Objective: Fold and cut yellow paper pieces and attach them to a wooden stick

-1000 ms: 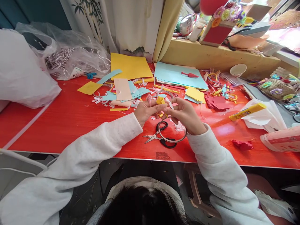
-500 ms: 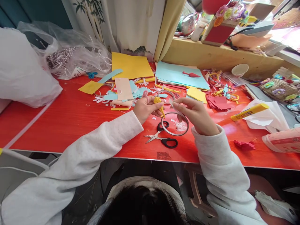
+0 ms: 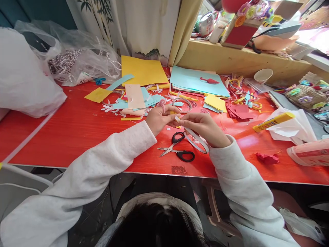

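Observation:
Over the red table point(image 3: 97, 144), my left hand point(image 3: 159, 120) is closed on a folded yellow paper piece point(image 3: 178, 127), mostly covered by fingers. My right hand point(image 3: 204, 127) pinches the white end of a tape strip point(image 3: 177, 118) right at the left fingertips. From my right hand hangs a thin, narrow roll of tape point(image 3: 197, 145), tilted nearly edge-on. Just below lies a pair of scissors point(image 3: 177, 151) with black handles, blades apart and pointing left. Where the tape meets the yellow paper is hidden by fingers.
Behind my hands are paper scraps point(image 3: 151, 99), a second tape ring point(image 3: 185, 104), a yellow sheet point(image 3: 144, 70) and stacked blue sheets point(image 3: 190, 80). At the right are a glue stick point(image 3: 273, 121), a crumpled red scrap point(image 3: 267, 158) and a pink cup point(image 3: 309, 153). Plastic bags point(image 3: 28, 75) stand left.
My right hand has moved left and down against the left fingers. The tape roll has swung from facing me to nearly edge-on. Fingers now cover most of the yellow paper.

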`<state>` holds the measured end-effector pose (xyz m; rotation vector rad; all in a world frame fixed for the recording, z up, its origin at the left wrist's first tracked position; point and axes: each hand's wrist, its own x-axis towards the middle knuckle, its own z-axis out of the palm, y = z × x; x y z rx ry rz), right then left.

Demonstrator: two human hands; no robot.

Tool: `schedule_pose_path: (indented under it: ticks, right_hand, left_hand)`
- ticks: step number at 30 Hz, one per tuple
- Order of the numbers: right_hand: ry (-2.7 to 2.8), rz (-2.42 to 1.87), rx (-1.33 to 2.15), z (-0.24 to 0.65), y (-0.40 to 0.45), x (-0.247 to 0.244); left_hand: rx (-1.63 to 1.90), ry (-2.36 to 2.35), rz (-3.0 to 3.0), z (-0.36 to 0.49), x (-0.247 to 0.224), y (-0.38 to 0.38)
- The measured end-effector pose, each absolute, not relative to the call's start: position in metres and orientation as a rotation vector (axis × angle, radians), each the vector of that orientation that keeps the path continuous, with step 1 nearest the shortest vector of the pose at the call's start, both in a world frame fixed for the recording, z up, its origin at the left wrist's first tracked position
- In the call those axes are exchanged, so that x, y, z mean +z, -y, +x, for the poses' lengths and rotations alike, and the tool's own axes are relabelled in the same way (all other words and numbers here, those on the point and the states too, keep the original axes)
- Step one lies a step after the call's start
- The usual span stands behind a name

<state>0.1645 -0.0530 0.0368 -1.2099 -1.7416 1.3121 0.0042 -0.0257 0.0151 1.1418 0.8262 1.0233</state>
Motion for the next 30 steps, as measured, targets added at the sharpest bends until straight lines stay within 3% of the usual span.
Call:
schedule_pose_path:
  ticks: [30]
  right_hand:
    - [1.862, -1.267, 1.111, 0.1673, 0.0470, 0.0287]
  left_hand:
    - [0.822, -0.682, 1.158, -0.0035, 0.0094, 0.0168]
